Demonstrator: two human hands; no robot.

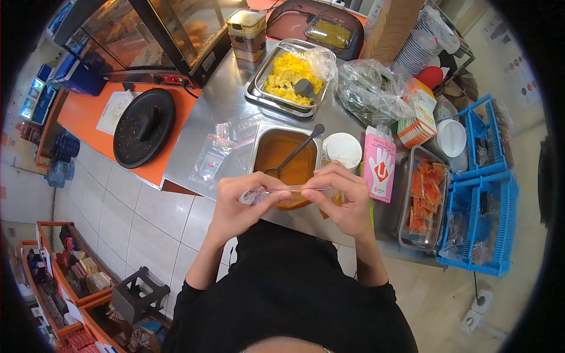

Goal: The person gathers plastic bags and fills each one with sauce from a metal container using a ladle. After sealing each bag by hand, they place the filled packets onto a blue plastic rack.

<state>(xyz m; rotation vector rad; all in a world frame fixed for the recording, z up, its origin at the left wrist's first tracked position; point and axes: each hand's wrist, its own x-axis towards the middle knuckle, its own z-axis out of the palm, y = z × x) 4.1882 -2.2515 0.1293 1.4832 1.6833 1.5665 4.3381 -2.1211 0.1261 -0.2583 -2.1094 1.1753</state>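
My left hand [235, 203] and my right hand [348, 203] both pinch the edge of a small clear plastic bag [294, 188], stretched level between thumbs and fingertips. A bunched bit of whitish clear plastic [252, 196] sits in my left hand's curled fingers. Just beyond the hands is a steel pan of orange-brown sauce [282, 150], with a dark ladle [300, 150] leaning in it. The hands partly cover the pan's near end. Beside the pan stands a white round tub [342, 150], close to my right fingers.
Flat plastic bags [215, 159] lie left of the pan. Behind is a tray of yellow food [291, 76]. To the right are a pink glove box [378, 165], a container of orange sachets [425, 194] and blue baskets [479, 217]. A black lid [144, 126] rests on the orange counter.
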